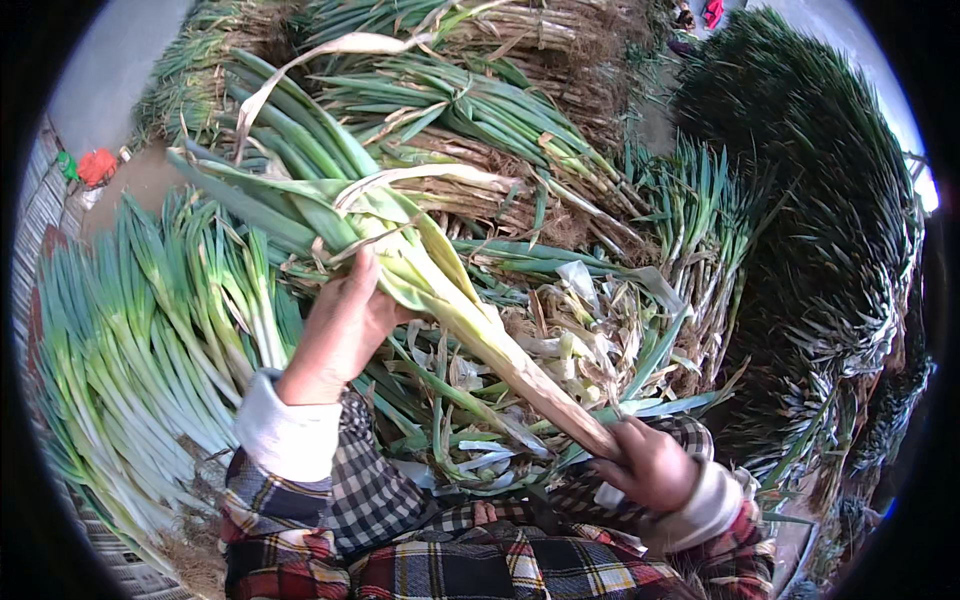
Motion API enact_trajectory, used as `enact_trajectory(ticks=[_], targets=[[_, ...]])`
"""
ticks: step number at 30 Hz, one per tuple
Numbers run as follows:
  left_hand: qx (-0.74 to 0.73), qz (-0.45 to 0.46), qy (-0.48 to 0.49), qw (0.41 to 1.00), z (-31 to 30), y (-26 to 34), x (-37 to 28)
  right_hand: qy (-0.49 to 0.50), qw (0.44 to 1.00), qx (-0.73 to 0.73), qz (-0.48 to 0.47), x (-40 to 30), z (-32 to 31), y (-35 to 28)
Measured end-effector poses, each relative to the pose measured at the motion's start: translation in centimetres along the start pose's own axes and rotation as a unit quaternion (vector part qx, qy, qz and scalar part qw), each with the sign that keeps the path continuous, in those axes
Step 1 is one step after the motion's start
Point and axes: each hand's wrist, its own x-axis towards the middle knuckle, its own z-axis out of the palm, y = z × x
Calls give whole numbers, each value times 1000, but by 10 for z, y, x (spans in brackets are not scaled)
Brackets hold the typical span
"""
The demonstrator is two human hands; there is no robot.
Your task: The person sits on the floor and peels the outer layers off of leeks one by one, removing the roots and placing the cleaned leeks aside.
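A thick Welsh onion (450,300) lies slantwise across the middle of the view, its green leaves up to the left and its stalk down to the right. My left hand (341,330) grips it below the leaves, thumb on top. Around the lower end of the stalk, which wears a dry brownish skin, my right hand (652,465) is closed and hides the root end. Withered pale leaves (427,176) hang off the upper part. Beneath the stalk is a heap of peeled skins and leaf scraps (577,337).
Cleaned onions (150,375) with white stalks lie in a row at left. Unpeeled bundles (480,165) with brown stalks and roots are piled ahead. A tall dark green stack (802,210) stands at right. Red and green bags (96,166) sit far left.
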Motion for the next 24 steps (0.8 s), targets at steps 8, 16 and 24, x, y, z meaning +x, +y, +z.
enact_trajectory(ticks=[8, 16, 24], targets=[[336, -14, 199, 921, -31, -3, 3, 99, 993, 58, -24, 34, 87, -21], [343, -224, -537, 737, 38, -72, -77, 0, 915, 396, 82, 95, 86, -20], [513, -179, -18, 840, -46, -12, -15, -114, 818, 557, 88, 69, 72, -8]])
